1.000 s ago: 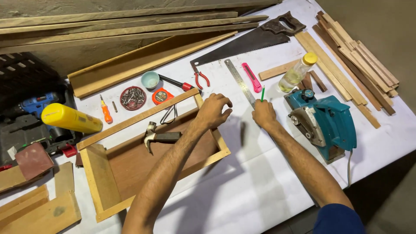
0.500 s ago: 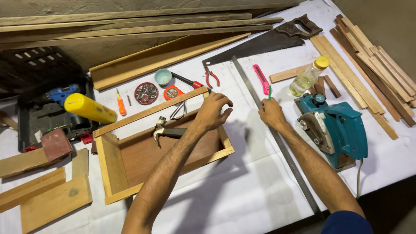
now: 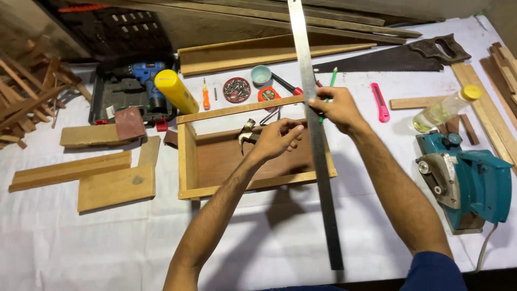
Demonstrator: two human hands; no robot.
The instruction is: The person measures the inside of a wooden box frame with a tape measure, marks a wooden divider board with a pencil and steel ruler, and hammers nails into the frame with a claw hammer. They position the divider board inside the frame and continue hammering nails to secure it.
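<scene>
Fingers (image 3: 318, 102) of right hand (image 3: 336, 110) pinch steel ruler (image 3: 318, 151) across wooden frame (image 3: 188, 156) edge.

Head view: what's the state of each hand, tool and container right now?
Right hand: gripping steel ruler and green pencil.
Left hand: over the frame, holding nothing.
Steel ruler: laid lengthwise across the wooden frame.
Hammer: lying inside the frame.
Oil bottle: capped, on its side.
Drill case: open.
</scene>
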